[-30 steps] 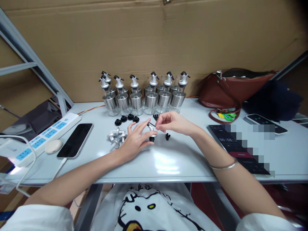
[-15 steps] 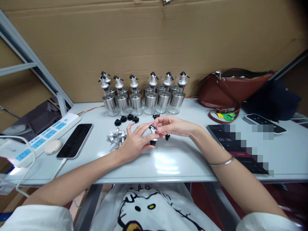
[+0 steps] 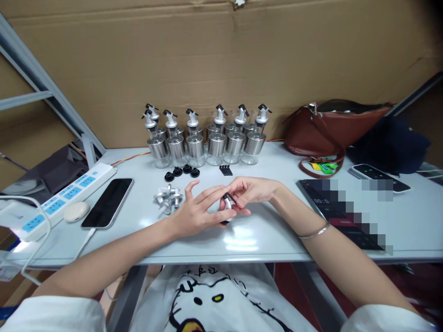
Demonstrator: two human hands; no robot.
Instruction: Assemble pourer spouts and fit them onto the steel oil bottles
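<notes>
Both of my hands meet over the middle of the white table (image 3: 242, 240) on a small silver pourer spout (image 3: 227, 203) with a black lever. My left hand (image 3: 197, 212) pinches the spout from the left, its other fingers spread. My right hand (image 3: 251, 191) grips the spout's top with thumb and fingers. Just left of my left hand lies a pile of loose silver spouts (image 3: 167, 197). Black rubber stoppers (image 3: 182, 172) and a few small black levers (image 3: 225, 170) lie farther back.
Several glass and steel bottles (image 3: 207, 138) with spouts stand in a row at the back. A black phone (image 3: 108, 202), a white earbud case (image 3: 76, 211) and a power strip (image 3: 65, 191) lie left. A brown bag (image 3: 332, 127), a tablet (image 3: 342, 212) and another phone (image 3: 379, 176) are right.
Both hands have drawn the spout toward me and slightly right. The small black levers behind them are now uncovered; the black piece that lay by my right hand is hidden.
</notes>
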